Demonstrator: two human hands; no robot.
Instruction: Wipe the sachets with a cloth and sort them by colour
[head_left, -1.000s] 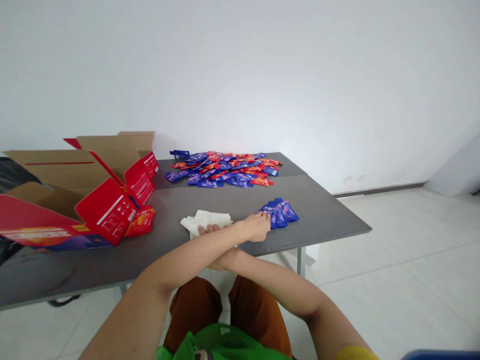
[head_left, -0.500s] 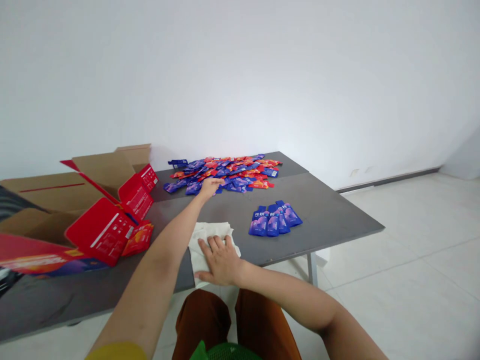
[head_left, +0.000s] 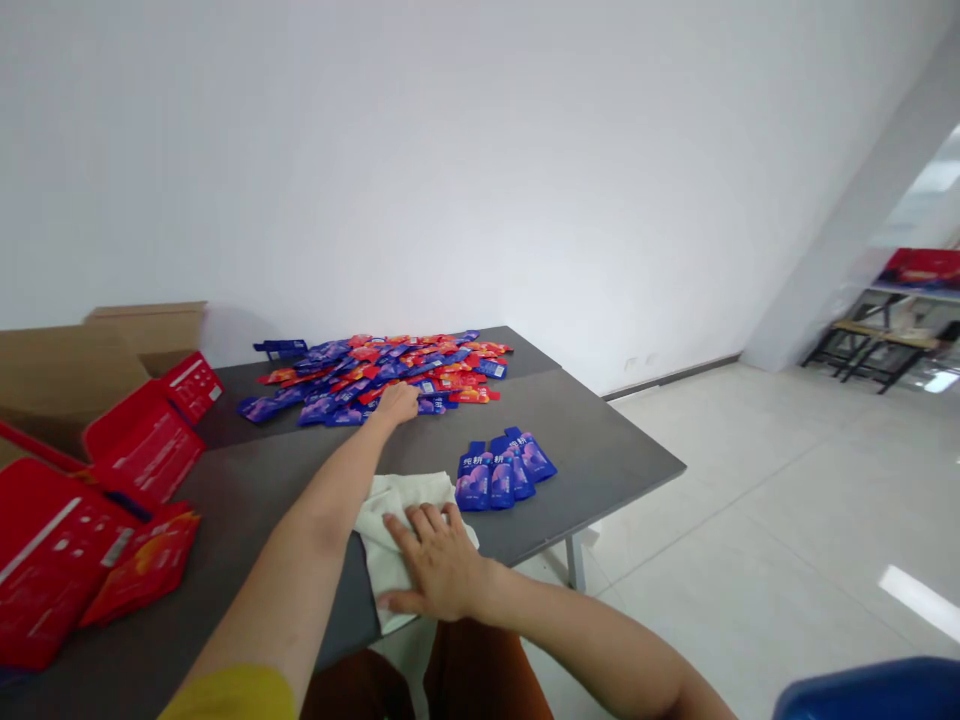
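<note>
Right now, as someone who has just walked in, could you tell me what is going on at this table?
A person is working at a grey table. Their left hand is on the near edge of a heap of blue and red sachets, and their right hand lies flat on a white cloth. A small overlapping group of blue sachets lies apart from the heap, beyond and right of the cloth. Red printed cartons and a cardboard box are to the left.

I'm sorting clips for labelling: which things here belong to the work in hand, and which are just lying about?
Work in hand:
left hand on the heap of blue and red sachets
right hand on a white cloth
row of blue sachets

Lying about:
red printed carton flaps
brown cardboard box
red packets
</note>
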